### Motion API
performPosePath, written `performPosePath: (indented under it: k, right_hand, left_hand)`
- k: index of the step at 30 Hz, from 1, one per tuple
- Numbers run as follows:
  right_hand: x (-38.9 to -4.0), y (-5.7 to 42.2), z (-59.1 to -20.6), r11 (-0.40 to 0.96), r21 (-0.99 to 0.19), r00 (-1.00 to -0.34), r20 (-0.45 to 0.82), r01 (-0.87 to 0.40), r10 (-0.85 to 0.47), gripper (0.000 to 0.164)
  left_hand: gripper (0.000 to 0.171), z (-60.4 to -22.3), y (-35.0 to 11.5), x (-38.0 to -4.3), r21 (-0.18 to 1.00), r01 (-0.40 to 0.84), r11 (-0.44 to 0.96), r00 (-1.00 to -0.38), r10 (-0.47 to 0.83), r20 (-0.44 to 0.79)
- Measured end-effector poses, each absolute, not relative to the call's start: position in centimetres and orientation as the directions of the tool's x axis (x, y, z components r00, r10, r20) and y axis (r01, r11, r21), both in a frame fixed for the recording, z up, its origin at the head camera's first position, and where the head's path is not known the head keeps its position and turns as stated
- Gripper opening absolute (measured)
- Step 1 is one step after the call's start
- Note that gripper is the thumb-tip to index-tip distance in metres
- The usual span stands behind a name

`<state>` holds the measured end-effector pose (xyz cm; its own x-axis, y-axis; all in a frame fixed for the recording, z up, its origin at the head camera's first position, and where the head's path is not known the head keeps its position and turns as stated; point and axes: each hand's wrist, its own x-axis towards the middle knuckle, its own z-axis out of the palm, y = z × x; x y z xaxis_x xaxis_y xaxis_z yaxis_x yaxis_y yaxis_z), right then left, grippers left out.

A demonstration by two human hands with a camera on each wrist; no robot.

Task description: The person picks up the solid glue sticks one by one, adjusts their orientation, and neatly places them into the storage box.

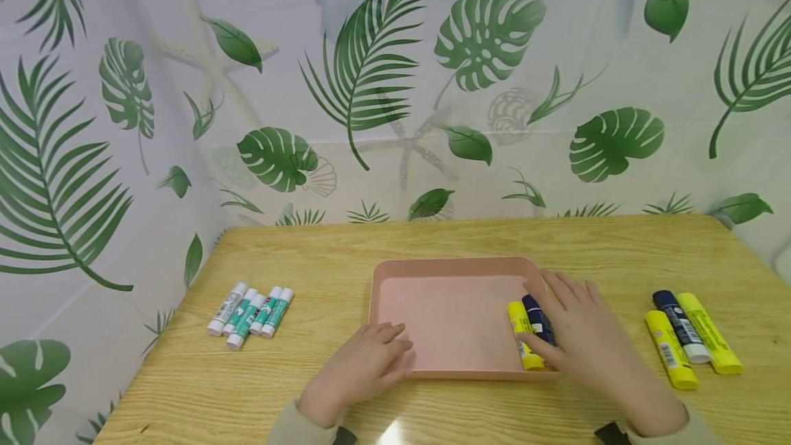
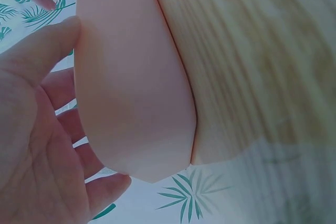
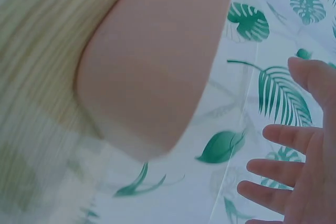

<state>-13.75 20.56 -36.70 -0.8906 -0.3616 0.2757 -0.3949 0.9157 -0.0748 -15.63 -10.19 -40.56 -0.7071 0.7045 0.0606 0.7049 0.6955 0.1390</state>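
matt plastic tray (image 1: 451, 321), smooth wood-grain table (image 1: 296, 253)

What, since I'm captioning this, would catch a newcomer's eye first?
Probably the pink tray, central on the table, its right end holding a yellow glue stick and a dark blue one. The left hand is at its near left corner; the right hand is over its right side.
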Motion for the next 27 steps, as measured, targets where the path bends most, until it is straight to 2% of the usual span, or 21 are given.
performPosePath:
  k: [13,20,27]
  right_hand:
    - [-13.7,26.2,-36.7,0.976,-0.095,-0.944,0.287,-0.196,-0.162,0.056]
    - [-14.3,28.3,-37.1,0.979,-0.189,-0.986,0.163,-0.075,-0.044,0.053]
    - [-14.5,29.8,-37.0,0.976,-0.219,-0.997,0.079,-0.006,0.012,0.052]
  left_hand:
    - [0.036,-40.5,-10.2,-15.5,0.147,0.7,0.699,-0.711,0.702,0.047]
    - [0.034,-40.4,-10.4,-15.5,0.15,0.702,0.697,-0.709,0.703,0.051]
    - [0.035,-40.5,-10.3,-15.4,0.145,0.702,0.697,-0.709,0.703,0.054]
